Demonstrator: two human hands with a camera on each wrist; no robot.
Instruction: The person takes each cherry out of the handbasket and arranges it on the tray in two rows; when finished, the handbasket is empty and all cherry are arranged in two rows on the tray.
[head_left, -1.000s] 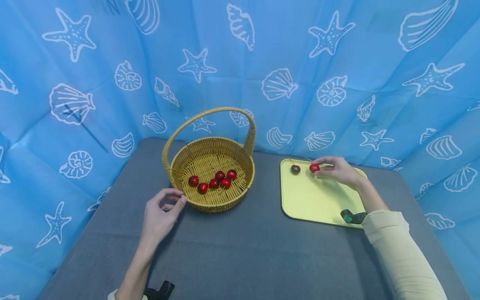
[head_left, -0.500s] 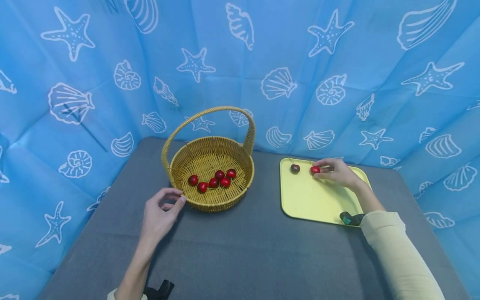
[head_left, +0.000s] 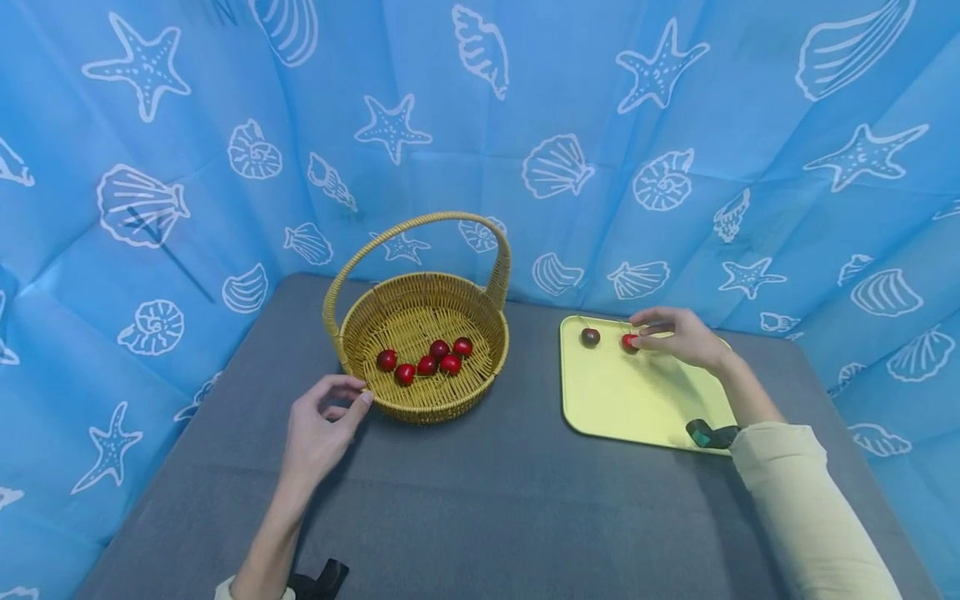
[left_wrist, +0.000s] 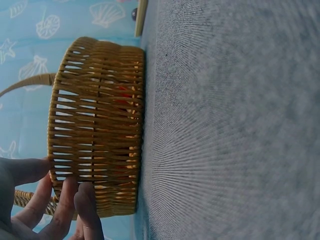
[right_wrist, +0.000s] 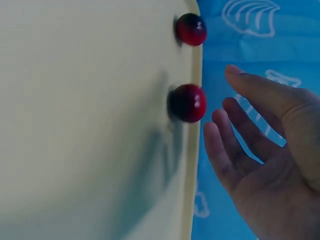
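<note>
My left hand (head_left: 322,429) grips the near left rim of a round wicker basket (head_left: 427,408) with a tall arched handle. In the left wrist view the thumb lies at the basket's rim and the fingers (left_wrist: 64,207) curl against its woven wall. Several red cherries (head_left: 405,374) lie inside on the basket's floor. Over the yellow tray (head_left: 622,408), my right hand (head_left: 682,337) has its fingers spread beside a red cherry (right_wrist: 188,103). The right wrist view shows a gap between the fingertips and that cherry. A darker cherry (head_left: 590,337) sits left of it on the tray.
Basket and tray stand apart on a grey cloth-covered table (head_left: 480,500). Behind them hangs a blue curtain (head_left: 465,183) with white shells and starfish. The basket's handle (head_left: 420,222) rises above its rim.
My right hand has let go of the red cherry, which now rests on the tray slightly nearer me. Its fingers have opened and drawn off to the right. The left hand stays at the basket.
</note>
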